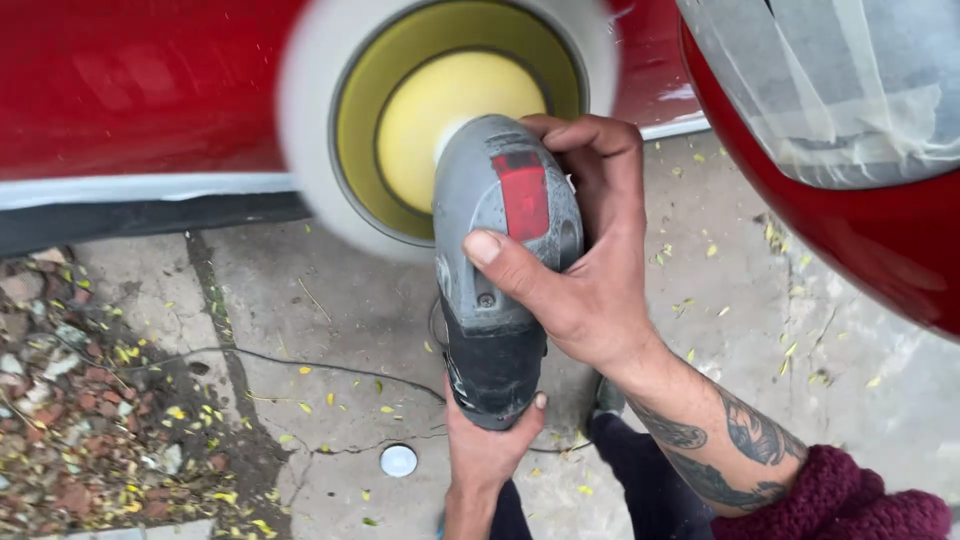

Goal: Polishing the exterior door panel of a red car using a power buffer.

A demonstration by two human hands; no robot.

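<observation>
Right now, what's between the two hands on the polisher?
In the head view, the polisher's grey body with its red switch lies between the right hand and left hand.

Polisher [497, 270] gripped by right hand [585, 270] and left hand [485, 450] | blurred pad [440, 110] against red car panel [130, 90] | concrete ground [330, 330] below

Grey polisher [497, 270] with red switch [524, 195]; yellow backing [440, 110], seemingly white blurred pad [310, 120]; glossy red car panel [130, 85]; maroon sleeve [845, 500].

- I note cracked concrete ground [330, 310] strewn with small yellow leaves [215, 415].
- White round disc [398, 460] lies on it.
- Rubble patch [70, 400] at my left.
</observation>
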